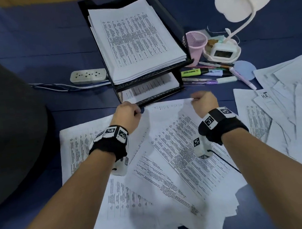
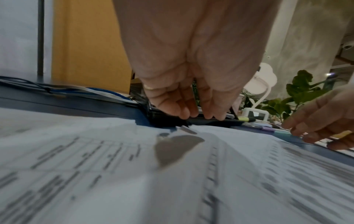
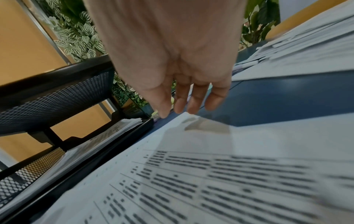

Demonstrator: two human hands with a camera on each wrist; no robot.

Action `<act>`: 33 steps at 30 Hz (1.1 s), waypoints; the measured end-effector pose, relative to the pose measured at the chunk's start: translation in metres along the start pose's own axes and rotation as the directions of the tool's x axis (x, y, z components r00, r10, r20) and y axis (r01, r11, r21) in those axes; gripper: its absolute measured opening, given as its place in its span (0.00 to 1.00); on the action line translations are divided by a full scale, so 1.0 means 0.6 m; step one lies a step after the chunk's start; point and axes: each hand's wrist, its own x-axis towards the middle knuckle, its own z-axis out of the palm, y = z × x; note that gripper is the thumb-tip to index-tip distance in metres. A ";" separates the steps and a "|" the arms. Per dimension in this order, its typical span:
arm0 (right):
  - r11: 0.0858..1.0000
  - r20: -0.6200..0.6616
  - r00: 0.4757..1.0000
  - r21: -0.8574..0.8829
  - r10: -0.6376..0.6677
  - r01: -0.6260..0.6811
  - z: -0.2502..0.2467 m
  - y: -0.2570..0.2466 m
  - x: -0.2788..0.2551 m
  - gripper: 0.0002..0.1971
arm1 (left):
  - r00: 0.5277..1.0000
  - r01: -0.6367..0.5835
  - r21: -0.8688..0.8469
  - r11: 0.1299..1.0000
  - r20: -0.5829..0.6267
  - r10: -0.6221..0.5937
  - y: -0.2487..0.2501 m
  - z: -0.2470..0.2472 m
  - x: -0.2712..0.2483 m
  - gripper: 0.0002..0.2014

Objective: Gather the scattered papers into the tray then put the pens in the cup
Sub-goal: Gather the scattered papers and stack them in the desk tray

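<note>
Blue table (image 1: 31, 51); only wrist views show both hands' straight fingers (image 3: 180, 104)

A: Surface?
B: Table (image 1: 30, 42), dark blue cloth.

A: On it?
B: Black two-tier tray (image 1: 163, 12) at the far middle. Power strip (image 1: 88, 76) to its left, cables running off leftward. Pink cup (image 1: 196, 43) just right of the tray, lamp base (image 1: 222, 52) beside it. Pens (image 1: 214, 72) in front of both. Loose papers (image 1: 168, 158) spread near; second heap (image 1: 290, 93) at right.
</note>
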 end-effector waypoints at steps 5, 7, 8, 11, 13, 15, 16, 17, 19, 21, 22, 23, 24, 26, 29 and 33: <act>0.986 0.049 0.995 -0.145 0.091 -0.084 -0.034 0.058 -0.046 0.15 | 0.982 0.014 0.038 0.999 0.187 -0.021 0.042 0.030 -0.037 0.17; 0.946 0.098 0.989 -0.315 0.113 -0.077 -0.047 0.075 -0.061 0.14 | 0.958 0.093 0.142 0.985 0.256 -0.127 0.064 0.041 -0.050 0.31; 0.918 0.126 0.985 -0.391 0.116 -0.058 -0.052 0.081 -0.070 0.14 | 0.940 0.127 0.200 0.971 0.288 -0.182 0.075 0.047 -0.057 0.38; 0.888 0.192 0.971 -0.459 0.142 -0.039 -0.058 0.100 -0.092 0.22 | 0.916 0.188 0.299 0.936 0.291 -0.277 0.100 0.066 -0.071 0.47; 0.904 0.189 0.974 -0.426 0.126 -0.034 -0.059 0.114 -0.104 0.25 | 0.899 0.258 0.261 0.930 0.288 -0.330 0.104 0.077 -0.071 0.48; 0.926 0.202 0.975 -0.377 0.088 -0.006 -0.060 0.120 -0.112 0.25 | 0.871 0.332 0.178 0.926 0.319 -0.374 0.103 0.074 -0.067 0.46; 0.943 0.208 0.976 -0.333 0.064 0.009 -0.062 0.122 -0.115 0.24 | 0.865 0.353 0.124 0.927 0.333 -0.375 0.102 0.070 -0.065 0.42; 0.957 0.207 0.978 -0.290 0.042 0.020 -0.065 0.124 -0.118 0.21 | 0.871 0.355 0.080 0.931 0.333 -0.361 0.101 0.066 -0.064 0.35; 0.971 0.175 0.984 -0.239 0.025 0.018 -0.069 0.129 -0.122 0.16 | 0.901 0.313 0.020 0.950 0.312 -0.303 0.101 0.056 -0.063 0.19; 0.977 0.166 0.985 -0.212 0.037 -0.001 -0.073 0.135 -0.126 0.15 | 0.915 0.301 -0.067 0.951 0.302 -0.268 0.093 0.051 -0.062 0.13; 0.978 0.175 0.984 -0.209 0.040 -0.002 -0.076 0.135 -0.128 0.15 | 0.918 0.318 -0.144 0.937 0.294 -0.266 0.088 0.047 -0.062 0.11; 0.977 0.183 0.982 -0.213 0.043 -0.003 -0.079 0.135 -0.131 0.15 | 0.919 0.340 -0.233 0.911 0.288 -0.269 0.084 0.045 -0.061 0.10; 0.976 0.186 0.981 -0.216 0.045 -0.004 -0.083 0.135 -0.134 0.14 | 0.915 0.367 -0.305 0.879 0.287 -0.283 0.080 0.042 -0.059 0.10; 0.977 0.193 0.980 -0.215 0.040 0.003 -0.090 0.132 -0.138 0.13 | 0.891 0.437 -0.394 0.809 0.313 -0.329 0.075 0.041 -0.053 0.12; 0.969 0.257 0.965 -0.247 0.045 0.021 -0.087 0.125 -0.136 0.13 | 0.865 0.473 -0.378 0.796 0.370 -0.338 0.078 0.043 -0.052 0.06; 0.961 0.332 0.942 -0.272 0.049 0.046 -0.079 0.115 -0.142 0.15 | 0.906 0.334 -0.073 0.940 0.302 -0.298 0.091 0.060 -0.059 0.16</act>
